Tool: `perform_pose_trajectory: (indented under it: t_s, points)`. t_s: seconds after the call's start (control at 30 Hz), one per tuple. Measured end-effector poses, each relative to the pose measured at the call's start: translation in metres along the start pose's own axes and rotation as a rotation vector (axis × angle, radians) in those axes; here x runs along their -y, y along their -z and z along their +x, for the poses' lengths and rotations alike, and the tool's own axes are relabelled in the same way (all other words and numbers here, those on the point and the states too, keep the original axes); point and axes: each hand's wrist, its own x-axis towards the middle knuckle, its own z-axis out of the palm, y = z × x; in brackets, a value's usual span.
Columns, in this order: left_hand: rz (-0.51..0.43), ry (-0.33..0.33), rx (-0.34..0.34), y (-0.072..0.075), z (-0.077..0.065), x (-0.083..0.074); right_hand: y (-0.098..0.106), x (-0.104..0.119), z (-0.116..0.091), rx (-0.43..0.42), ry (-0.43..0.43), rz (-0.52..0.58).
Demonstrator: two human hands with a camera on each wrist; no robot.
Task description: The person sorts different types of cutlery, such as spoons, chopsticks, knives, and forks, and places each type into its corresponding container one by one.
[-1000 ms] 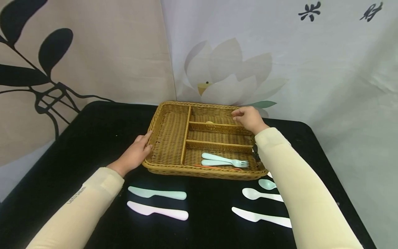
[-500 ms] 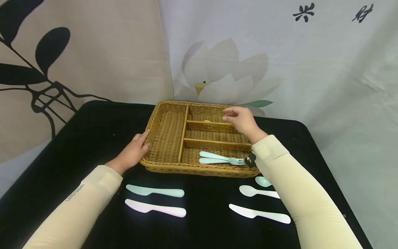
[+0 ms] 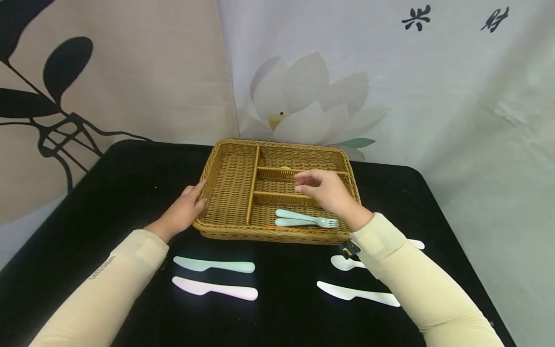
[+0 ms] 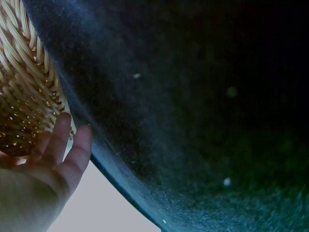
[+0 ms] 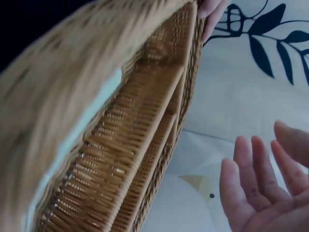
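A brown wicker basket (image 3: 225, 193) with dividers stands on the black table. My left hand (image 3: 179, 212) touches its left rim; in the left wrist view that hand's fingers lie fairly straight against the woven outer wall. Above the right-hand compartments hovers my right hand (image 3: 327, 193), its fingers loosely bent around nothing; the right wrist view shows this hand (image 5: 268, 188) spread, apart from the basket (image 5: 116, 169). Two pale green forks, one with its handle (image 3: 295, 222) partly covered, lie in the front compartment. Beside them shows a thin orange edge (image 3: 282, 227).
In front of the basket lie a mint knife (image 3: 214, 265) and a pale pink knife (image 3: 214, 288). A white knife (image 3: 357, 293) and a white spoon (image 3: 344, 262) are at the right, partly behind the sleeve. A small pale yellow piece (image 3: 285, 168) shows at the rear divider.
My right hand has moved left and toward the front, from above the rear compartment to above the middle one. My left hand stays at the rim. The view has shifted slightly.
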Motion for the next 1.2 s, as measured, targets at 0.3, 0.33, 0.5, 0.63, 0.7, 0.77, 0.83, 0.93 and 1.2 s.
perform_pose_trajectory:
  t_s: [0.3, 0.33, 0.5, 0.63, 0.7, 0.77, 0.83, 0.93, 1.2]
  points:
    - [-0.001, -0.016, -0.005, 0.0, 0.001, 0.001, -0.001, -0.012, -0.038, 0.012, 0.026, 0.023]
    - [-0.002, -0.019, -0.004, 0.0, 0.001, 0.001, 0.0, -0.015, -0.042, 0.009, 0.022, 0.025]
    - [-0.002, -0.017, -0.002, 0.0, 0.0, 0.001, 0.005, -0.029, -0.061, -0.007, 0.002, 0.021]
    - [-0.006, -0.013, -0.001, 0.0, 0.0, 0.001, 0.01, -0.042, -0.072, -0.033, 0.001, -0.002]
    - [-0.01, -0.012, 0.001, -0.001, 0.0, 0.001, 0.013, -0.049, -0.077, -0.047, -0.01, -0.009]
    - [-0.011, -0.012, 0.001, 0.0, 0.0, 0.002, 0.016, -0.057, -0.081, -0.057, -0.023, -0.001]
    - [-0.013, -0.011, 0.001, 0.0, 0.0, 0.001, 0.018, -0.063, -0.084, -0.06, -0.042, 0.004]
    - [-0.014, -0.012, 0.0, 0.0, 0.0, 0.001, 0.021, -0.073, -0.09, -0.058, -0.062, 0.004]
    - [-0.018, 0.002, 0.002, 0.0, 0.0, -0.001, 0.027, -0.088, -0.105, -0.053, -0.108, -0.028]
